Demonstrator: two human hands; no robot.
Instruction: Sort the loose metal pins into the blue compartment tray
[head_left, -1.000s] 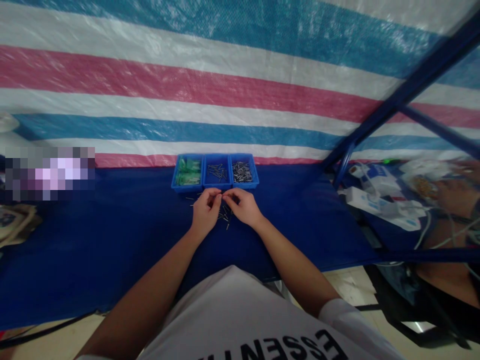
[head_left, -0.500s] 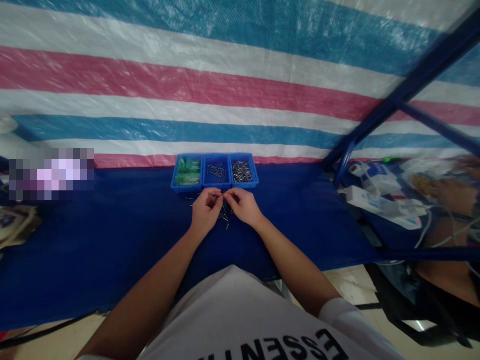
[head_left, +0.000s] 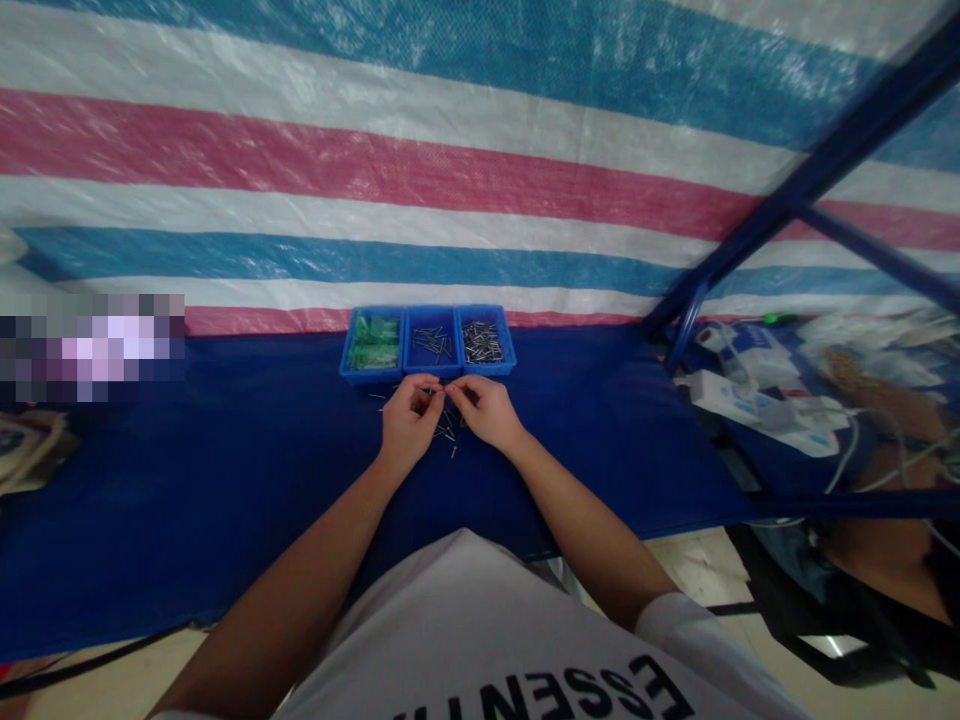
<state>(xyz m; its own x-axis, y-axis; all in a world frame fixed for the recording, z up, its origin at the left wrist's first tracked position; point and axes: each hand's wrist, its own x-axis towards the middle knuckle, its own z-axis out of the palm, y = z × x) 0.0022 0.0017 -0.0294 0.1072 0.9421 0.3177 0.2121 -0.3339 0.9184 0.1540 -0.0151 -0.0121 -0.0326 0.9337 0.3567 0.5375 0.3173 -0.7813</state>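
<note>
My left hand (head_left: 409, 415) and my right hand (head_left: 484, 410) meet at the fingertips just in front of the blue bins. Both are closed in a pinch, and whatever lies between the fingertips is too small to make out. Below and between them several thin metal pins (head_left: 448, 430) lie scattered on the blue table cover (head_left: 247, 460). Behind my hands stand three joined blue bins. Green plastic packets fill the left bin (head_left: 370, 376), a few slim metal pieces lie in the middle bin (head_left: 431, 368), and a thick heap of similar pieces is in the right bin (head_left: 511, 350).
A striped plastic sheet (head_left: 450, 180) hangs behind the table. Blue metal frame bars (head_left: 720, 250) rise at the right. Beyond them are a white power strip (head_left: 765, 412), cables, plastic bags and another person's arm (head_left: 896, 420). A blurred patch covers something at far left.
My hands stay pinched together in nearly the same place. The whole view has shifted very slightly. The other person's arm at the right has moved a little.
</note>
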